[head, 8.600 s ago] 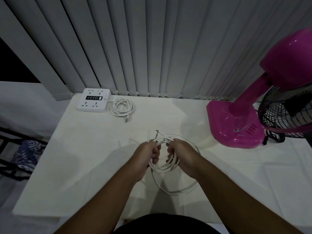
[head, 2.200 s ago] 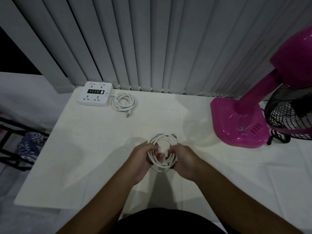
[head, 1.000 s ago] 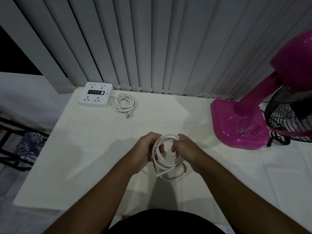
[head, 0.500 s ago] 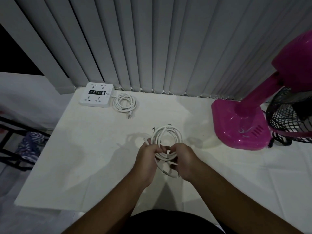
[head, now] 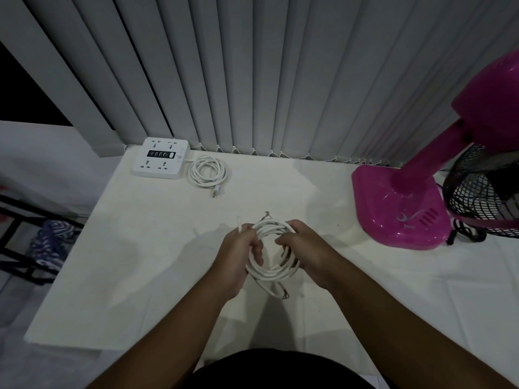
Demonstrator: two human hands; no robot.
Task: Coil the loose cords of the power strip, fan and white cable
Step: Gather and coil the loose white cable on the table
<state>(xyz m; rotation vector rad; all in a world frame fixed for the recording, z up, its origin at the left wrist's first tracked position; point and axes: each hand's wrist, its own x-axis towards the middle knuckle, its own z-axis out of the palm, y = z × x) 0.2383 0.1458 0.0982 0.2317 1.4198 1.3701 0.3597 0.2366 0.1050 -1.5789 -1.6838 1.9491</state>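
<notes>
Coiled white cable grasped by left hand and right hand, well apart from fan, left table edge

This looks like a dimly lit room in a home. Grey vertical blinds hang behind a white worktop. A household pink fan stands at its right side. A white power strip sits at the back left corner, with its cord coiled beside it. Off the left edge, a black rack holds patterned cloth.
</notes>
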